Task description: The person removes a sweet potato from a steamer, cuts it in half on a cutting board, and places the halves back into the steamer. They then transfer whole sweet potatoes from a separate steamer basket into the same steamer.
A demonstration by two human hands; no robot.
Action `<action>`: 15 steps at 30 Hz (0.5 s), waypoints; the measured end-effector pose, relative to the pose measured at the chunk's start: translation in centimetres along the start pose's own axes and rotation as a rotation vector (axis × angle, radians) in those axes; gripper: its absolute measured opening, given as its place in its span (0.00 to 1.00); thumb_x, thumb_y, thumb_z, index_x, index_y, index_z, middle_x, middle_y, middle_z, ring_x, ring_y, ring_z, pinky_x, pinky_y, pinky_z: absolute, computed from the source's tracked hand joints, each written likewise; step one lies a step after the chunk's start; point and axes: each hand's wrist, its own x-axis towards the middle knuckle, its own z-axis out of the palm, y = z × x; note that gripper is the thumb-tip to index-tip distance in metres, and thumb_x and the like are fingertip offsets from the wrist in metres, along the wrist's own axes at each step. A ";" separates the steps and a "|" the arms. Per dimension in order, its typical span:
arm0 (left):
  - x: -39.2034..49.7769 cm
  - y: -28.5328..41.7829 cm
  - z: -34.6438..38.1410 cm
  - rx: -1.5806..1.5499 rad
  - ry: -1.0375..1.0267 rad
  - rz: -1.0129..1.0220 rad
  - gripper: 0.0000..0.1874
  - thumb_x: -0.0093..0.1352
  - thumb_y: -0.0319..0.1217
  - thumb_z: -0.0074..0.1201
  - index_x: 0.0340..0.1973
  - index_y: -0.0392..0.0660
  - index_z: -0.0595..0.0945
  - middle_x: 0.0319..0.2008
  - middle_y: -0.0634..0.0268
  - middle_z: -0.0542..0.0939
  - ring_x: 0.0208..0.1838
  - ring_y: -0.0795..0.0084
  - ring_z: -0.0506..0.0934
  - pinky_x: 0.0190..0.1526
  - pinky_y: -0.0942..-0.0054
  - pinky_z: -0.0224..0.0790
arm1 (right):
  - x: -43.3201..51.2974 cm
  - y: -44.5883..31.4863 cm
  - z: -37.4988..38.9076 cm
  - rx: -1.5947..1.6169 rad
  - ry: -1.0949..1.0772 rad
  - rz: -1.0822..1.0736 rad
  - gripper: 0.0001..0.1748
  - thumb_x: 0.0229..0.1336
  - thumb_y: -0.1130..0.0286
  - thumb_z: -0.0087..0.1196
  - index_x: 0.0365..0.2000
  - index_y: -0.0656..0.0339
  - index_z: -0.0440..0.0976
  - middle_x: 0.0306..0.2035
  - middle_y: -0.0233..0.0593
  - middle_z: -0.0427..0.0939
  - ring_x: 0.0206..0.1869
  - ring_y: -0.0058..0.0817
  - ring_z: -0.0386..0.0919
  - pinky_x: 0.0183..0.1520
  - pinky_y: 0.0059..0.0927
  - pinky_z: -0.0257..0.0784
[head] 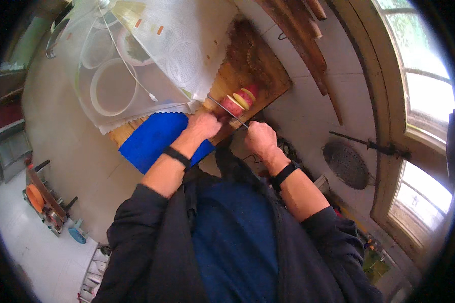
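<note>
My right hand (262, 139) is closed around the handle of a knife (228, 112). Its thin blade runs across the wooden table (275, 72), close by my left hand (204, 125). Fingers curled, my left hand holds a red-skinned tuber, mostly hidden by the hand and blurred. Just beyond the blade lie cut pieces of red-skinned tuber (242, 100) showing pale yellow flesh. Under my left forearm a blue mat or cloth (155, 136) covers the near edge of the table.
A white mesh food cover (189, 49) stands on the table left of the knife, with a bowl (113, 87) and other dishes beneath it. Wooden pieces (307, 45) and a round perforated skimmer (345, 164) hang on the right wall, beside a window (426, 102).
</note>
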 end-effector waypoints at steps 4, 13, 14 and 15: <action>-3.7 -0.6 -7.0 0.168 0.867 0.528 0.09 0.68 0.36 0.57 0.36 0.44 0.78 0.36 0.50 0.85 0.46 0.51 0.84 0.42 0.55 0.76 | 0.1 -0.1 -0.2 -0.025 0.027 -0.035 0.11 0.56 0.73 0.56 0.37 0.65 0.84 0.40 0.56 0.85 0.46 0.54 0.85 0.51 0.49 0.81; 5.0 2.9 -8.4 0.714 0.103 0.743 0.07 0.64 0.32 0.54 0.31 0.45 0.84 0.33 0.58 0.85 0.43 0.56 0.83 0.44 0.58 0.75 | 0.9 0.2 -2.8 0.037 -0.023 -0.027 0.11 0.55 0.72 0.58 0.36 0.66 0.84 0.41 0.58 0.85 0.46 0.55 0.84 0.51 0.50 0.81; 5.7 3.0 -9.0 0.732 0.082 0.742 0.07 0.64 0.32 0.53 0.31 0.45 0.84 0.31 0.59 0.84 0.44 0.56 0.83 0.45 0.58 0.75 | 1.4 0.3 -3.3 0.062 -0.017 -0.009 0.12 0.54 0.72 0.57 0.36 0.68 0.84 0.41 0.60 0.85 0.46 0.56 0.84 0.51 0.50 0.81; 6.1 3.2 -9.5 0.669 0.213 0.776 0.07 0.64 0.32 0.53 0.33 0.44 0.83 0.33 0.58 0.84 0.46 0.56 0.82 0.48 0.57 0.74 | 1.7 0.4 -3.6 0.093 -0.019 0.000 0.12 0.54 0.72 0.57 0.36 0.68 0.84 0.40 0.61 0.85 0.46 0.56 0.84 0.51 0.50 0.80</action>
